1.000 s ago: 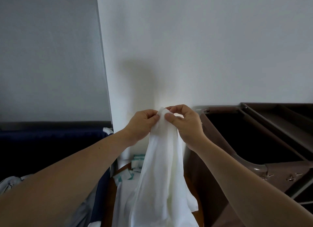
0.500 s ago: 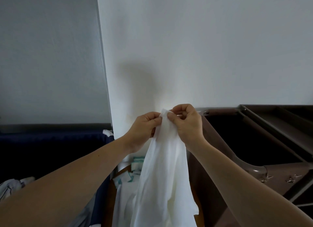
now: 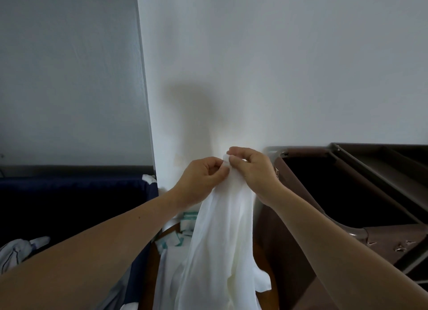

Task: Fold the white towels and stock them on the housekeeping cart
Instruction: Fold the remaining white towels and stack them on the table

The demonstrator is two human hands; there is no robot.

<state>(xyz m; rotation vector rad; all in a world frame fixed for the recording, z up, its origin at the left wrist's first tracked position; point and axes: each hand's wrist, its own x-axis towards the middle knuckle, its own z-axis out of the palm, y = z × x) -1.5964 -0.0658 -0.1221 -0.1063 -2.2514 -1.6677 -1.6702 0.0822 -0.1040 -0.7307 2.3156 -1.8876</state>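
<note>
Where the towel is hanging: white towel [image 3: 220,235] is dropping straight down from one pinched top point, bunched, unfolded, with its lower end running out of view.
Long axis: vertical, fabric lying below the fingers.
Left hand [image 3: 199,182]: fingers curled, pinching the towel's top from the left.
Right hand [image 3: 252,170]: fingers curled, pinching the same top point from the right, knuckles just beside the left's.
Key relation: both pinches are meeting at one spot, so the top hem is not spread. Likely next is sliding the hands apart sideways to find the corners.
Nearer the cart: right hand. Housekeeping cart [image 3: 282,240] is standing just right of the towel, its dark bag open on top.
Surface: wooden tabletop [image 3: 152,263] is sitting below, carrying more white cloth [image 3: 169,275] and small teal packets [image 3: 176,238].
Room: plain white wall [image 3: 278,66] ahead, navy bin [image 3: 69,205] to the left.
Risk: the hanging end could be brushing the packets.
</note>
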